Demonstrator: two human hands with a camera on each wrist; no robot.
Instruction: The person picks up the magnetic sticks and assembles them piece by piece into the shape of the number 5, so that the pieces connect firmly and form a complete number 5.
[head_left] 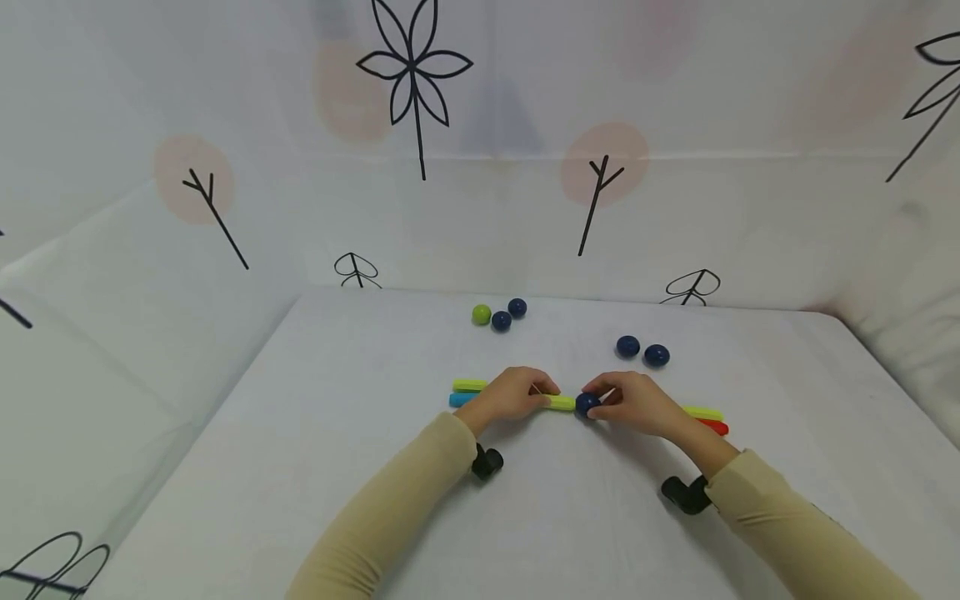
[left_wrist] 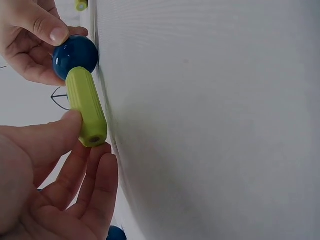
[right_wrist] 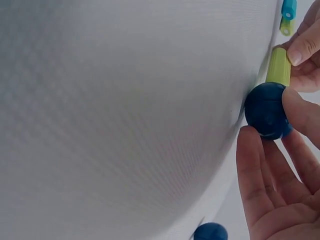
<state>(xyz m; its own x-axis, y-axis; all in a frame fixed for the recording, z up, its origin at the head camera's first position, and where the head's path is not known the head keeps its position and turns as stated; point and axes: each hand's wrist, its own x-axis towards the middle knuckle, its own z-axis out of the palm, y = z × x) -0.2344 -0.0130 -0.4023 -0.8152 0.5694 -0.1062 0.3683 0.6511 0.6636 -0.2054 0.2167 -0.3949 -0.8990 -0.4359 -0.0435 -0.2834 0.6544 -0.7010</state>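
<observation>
My left hand (head_left: 517, 393) pinches a yellow-green ribbed rod (left_wrist: 87, 105) between thumb and fingers, low over the white table. A dark blue ball (head_left: 587, 406) meets the rod's right end. Thumb and fingers of my right hand (head_left: 633, 402) hold that ball from its right side. In the right wrist view the ball (right_wrist: 267, 111) shows glossy, with the rod (right_wrist: 278, 66) against it. In the left wrist view the rod's near end shows a small dark round spot.
Behind my left hand lie a yellow-green rod (head_left: 469, 385) and a blue rod (head_left: 462, 400). Beyond my right wrist are another yellow-green rod (head_left: 705, 413) and a red rod (head_left: 715, 427). Farther back sit a green ball (head_left: 482, 314) and several dark blue balls (head_left: 657, 356).
</observation>
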